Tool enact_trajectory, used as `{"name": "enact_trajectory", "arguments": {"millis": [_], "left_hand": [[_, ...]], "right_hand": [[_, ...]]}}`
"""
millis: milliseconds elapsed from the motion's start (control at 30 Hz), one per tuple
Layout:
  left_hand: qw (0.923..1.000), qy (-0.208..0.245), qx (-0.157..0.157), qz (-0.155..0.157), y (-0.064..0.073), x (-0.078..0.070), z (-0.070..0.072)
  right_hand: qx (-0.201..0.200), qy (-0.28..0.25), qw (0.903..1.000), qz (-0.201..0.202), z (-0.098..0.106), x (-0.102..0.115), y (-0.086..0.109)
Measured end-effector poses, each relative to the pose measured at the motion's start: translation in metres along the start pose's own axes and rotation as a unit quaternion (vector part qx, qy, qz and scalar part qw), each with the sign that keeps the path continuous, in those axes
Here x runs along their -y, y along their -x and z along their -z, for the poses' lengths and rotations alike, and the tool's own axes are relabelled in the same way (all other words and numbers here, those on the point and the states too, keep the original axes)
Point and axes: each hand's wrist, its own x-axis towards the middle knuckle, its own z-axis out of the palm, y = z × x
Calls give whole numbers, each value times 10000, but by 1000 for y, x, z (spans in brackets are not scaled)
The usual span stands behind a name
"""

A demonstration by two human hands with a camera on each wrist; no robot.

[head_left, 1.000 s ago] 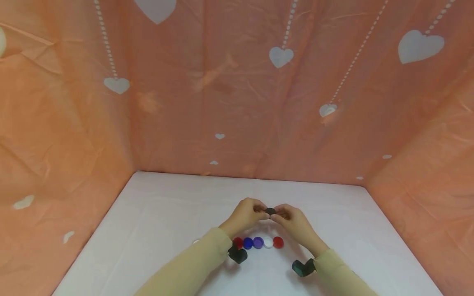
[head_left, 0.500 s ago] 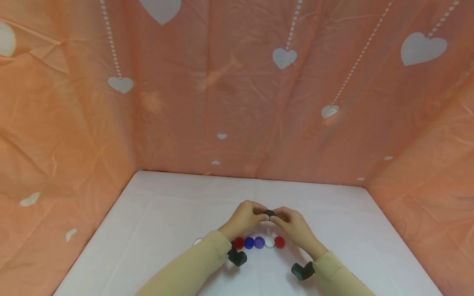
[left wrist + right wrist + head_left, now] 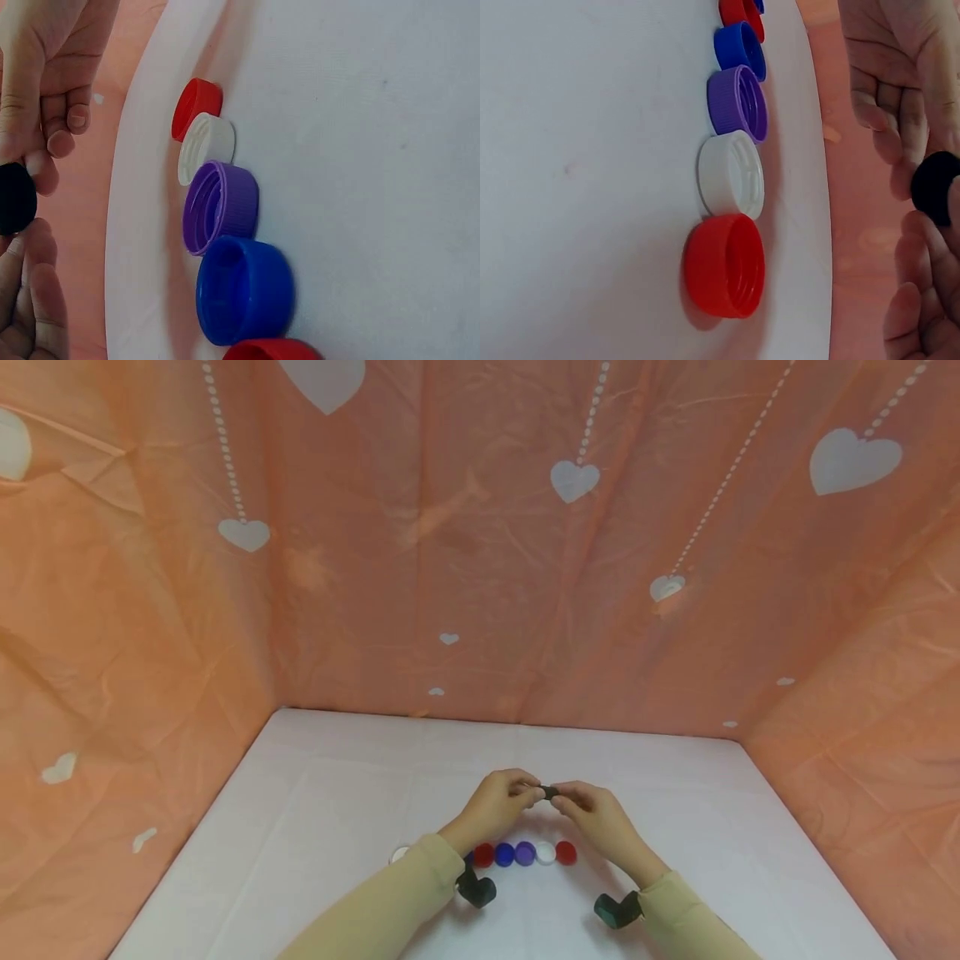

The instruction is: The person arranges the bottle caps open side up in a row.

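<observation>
Between both hands, raised over the white table, is a small round black bottle cap (image 3: 549,792), dark and featureless in the left wrist view. My left hand (image 3: 493,803) pinches its left edge with thumb and fingertips. From the other side, my right hand (image 3: 602,814) pinches the right edge. Nearer the body than the hands, a row of bottle caps lies on the table: a red cap (image 3: 724,266), a white cap (image 3: 731,176), a purple cap (image 3: 220,206), a blue cap (image 3: 246,291) and another red cap (image 3: 483,855). The wrist views show their open sides.
Another white cap (image 3: 400,853) lies further left, partly behind the left sleeve (image 3: 382,893). A bit of blue shows beside the left wrist. Black wrist mounts (image 3: 618,911) hang below both cuffs. Orange cloth walls (image 3: 510,610) with hearts enclose the white table (image 3: 360,752).
The black cap has tilted from showing its round face to nearly edge-on in the head view. Both hands have shifted slightly toward the body; the row of caps has stayed put.
</observation>
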Motion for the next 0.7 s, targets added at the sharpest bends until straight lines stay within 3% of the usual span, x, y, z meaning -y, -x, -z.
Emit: {"name": "enact_trajectory", "arguments": {"millis": [367,700], "left_hand": [[9999,98,4,-92,-2,4,-5],[9999,-55,-120,-65,-1,6,-6]], "right_hand": [[-210,129,9994,-252,-1,-8,-1],[-102,25,9993,-371,-2,-7,1]]}}
